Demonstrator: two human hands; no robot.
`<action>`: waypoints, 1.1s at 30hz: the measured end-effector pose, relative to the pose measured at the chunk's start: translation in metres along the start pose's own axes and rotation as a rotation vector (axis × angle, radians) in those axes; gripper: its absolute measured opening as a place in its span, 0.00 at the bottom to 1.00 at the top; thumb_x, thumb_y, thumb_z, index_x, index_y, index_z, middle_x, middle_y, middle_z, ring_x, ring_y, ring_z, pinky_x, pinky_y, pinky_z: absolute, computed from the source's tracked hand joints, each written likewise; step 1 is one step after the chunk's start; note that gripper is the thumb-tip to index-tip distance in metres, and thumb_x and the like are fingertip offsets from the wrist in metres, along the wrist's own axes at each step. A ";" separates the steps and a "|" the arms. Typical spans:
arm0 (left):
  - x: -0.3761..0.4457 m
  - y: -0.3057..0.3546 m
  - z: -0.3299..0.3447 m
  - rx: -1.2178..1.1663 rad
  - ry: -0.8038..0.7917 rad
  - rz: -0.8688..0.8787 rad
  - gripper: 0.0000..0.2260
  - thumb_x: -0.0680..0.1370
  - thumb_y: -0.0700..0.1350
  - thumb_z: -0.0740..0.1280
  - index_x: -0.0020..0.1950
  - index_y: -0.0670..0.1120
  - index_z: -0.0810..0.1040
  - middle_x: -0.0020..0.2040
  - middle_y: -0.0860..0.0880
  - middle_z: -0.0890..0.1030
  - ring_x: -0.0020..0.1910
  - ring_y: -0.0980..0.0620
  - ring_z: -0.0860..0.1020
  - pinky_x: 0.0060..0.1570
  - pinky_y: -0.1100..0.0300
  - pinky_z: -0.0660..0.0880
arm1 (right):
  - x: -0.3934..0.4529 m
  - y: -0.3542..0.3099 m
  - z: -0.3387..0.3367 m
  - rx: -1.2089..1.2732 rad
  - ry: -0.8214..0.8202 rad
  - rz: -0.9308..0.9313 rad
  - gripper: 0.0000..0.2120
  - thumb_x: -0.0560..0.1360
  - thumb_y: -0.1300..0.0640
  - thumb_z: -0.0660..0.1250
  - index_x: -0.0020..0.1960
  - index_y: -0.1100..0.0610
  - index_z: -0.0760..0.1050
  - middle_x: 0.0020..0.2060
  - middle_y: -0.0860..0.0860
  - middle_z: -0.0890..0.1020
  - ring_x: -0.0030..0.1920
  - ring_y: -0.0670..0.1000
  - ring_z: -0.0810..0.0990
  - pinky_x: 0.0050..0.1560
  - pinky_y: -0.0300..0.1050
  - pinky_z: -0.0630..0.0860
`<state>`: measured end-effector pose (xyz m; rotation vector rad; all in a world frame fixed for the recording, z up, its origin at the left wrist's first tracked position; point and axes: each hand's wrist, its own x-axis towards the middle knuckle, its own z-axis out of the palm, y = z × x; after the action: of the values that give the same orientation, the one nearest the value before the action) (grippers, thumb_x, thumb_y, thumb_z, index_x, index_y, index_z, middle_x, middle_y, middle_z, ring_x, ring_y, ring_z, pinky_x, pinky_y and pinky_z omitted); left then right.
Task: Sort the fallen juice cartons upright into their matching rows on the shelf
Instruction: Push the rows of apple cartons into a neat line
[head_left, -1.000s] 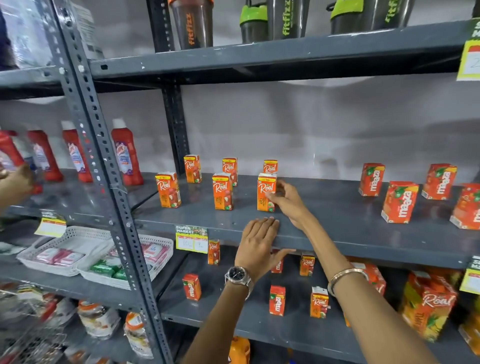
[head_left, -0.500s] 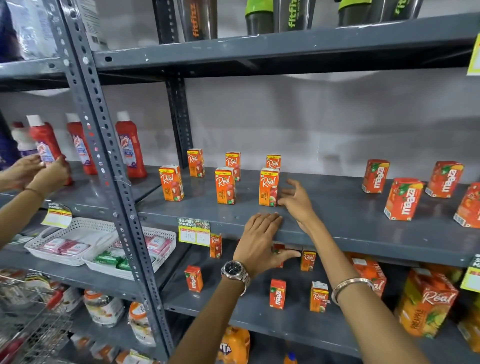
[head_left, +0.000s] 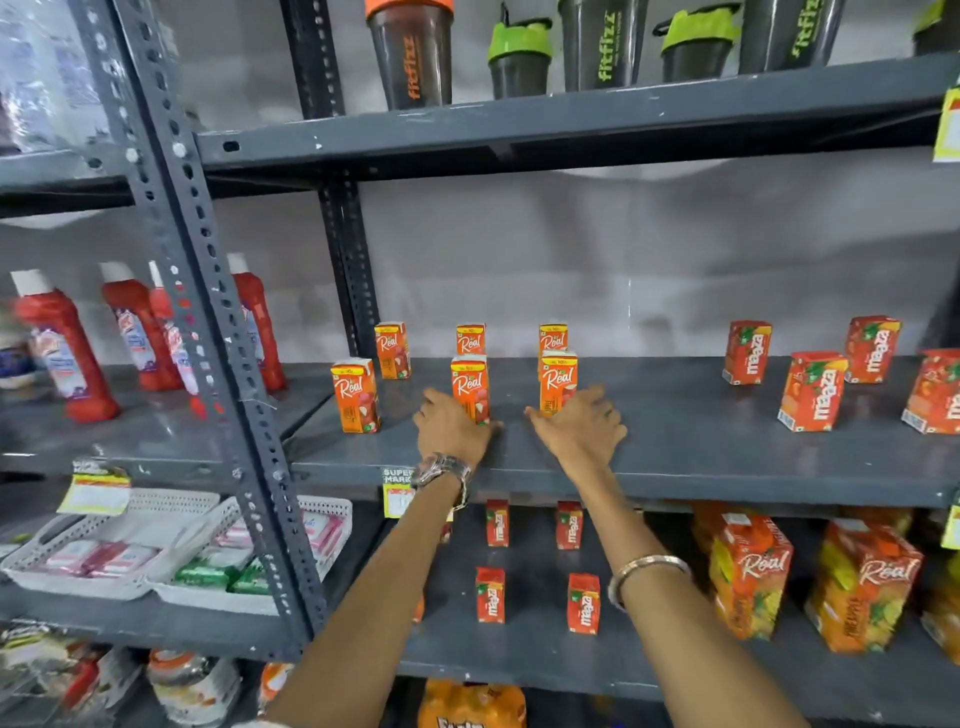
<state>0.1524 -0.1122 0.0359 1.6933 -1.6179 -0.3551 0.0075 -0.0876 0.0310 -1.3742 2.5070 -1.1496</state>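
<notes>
Six small orange Real cartons stand upright in two rows on the grey middle shelf (head_left: 675, 457): front ones (head_left: 356, 397), (head_left: 470, 387), (head_left: 558, 382), three more behind them. Several red Maaza cartons (head_left: 813, 391) stand upright at angles on the shelf's right side. My left hand (head_left: 449, 426), with a watch on its wrist, lies palm down on the shelf, right in front of the middle front carton. My right hand (head_left: 582, 423) rests palm down just right of the right front carton, fingers spread. Neither hand holds anything.
A perforated steel post (head_left: 208, 322) stands at the left. Red bottles (head_left: 65, 353) fill the left bay, with white baskets (head_left: 104, 551) below. The lower shelf holds small Maaza cartons (head_left: 490, 595) and large Real packs (head_left: 750, 574). Shaker bottles (head_left: 410, 52) stand on top.
My right hand has let go of the right front Real carton and drawn back a little. My left hand moved from the shelf's edge up beside the middle carton. Another person's hands left the view.
</notes>
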 end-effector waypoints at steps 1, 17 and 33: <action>0.005 -0.001 0.002 0.049 -0.004 0.021 0.42 0.68 0.58 0.79 0.69 0.36 0.63 0.67 0.37 0.72 0.68 0.36 0.70 0.63 0.44 0.72 | 0.000 -0.001 0.003 -0.020 0.024 0.003 0.50 0.67 0.32 0.71 0.73 0.65 0.59 0.68 0.64 0.73 0.68 0.64 0.71 0.67 0.59 0.67; 0.004 -0.016 0.012 0.049 0.105 0.122 0.29 0.71 0.60 0.75 0.60 0.41 0.72 0.59 0.41 0.78 0.60 0.40 0.75 0.56 0.46 0.76 | -0.003 0.009 0.007 -0.047 0.026 -0.116 0.40 0.68 0.33 0.71 0.66 0.60 0.67 0.63 0.60 0.78 0.65 0.62 0.76 0.65 0.61 0.70; 0.003 -0.014 0.010 0.041 0.110 0.128 0.29 0.70 0.60 0.76 0.60 0.41 0.73 0.58 0.41 0.79 0.59 0.40 0.76 0.56 0.46 0.76 | 0.000 0.008 0.009 -0.058 0.031 -0.098 0.39 0.68 0.34 0.72 0.67 0.58 0.65 0.63 0.60 0.78 0.65 0.62 0.76 0.65 0.60 0.70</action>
<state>0.1565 -0.1197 0.0203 1.6013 -1.6523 -0.1636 0.0053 -0.0898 0.0189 -1.5209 2.5397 -1.1321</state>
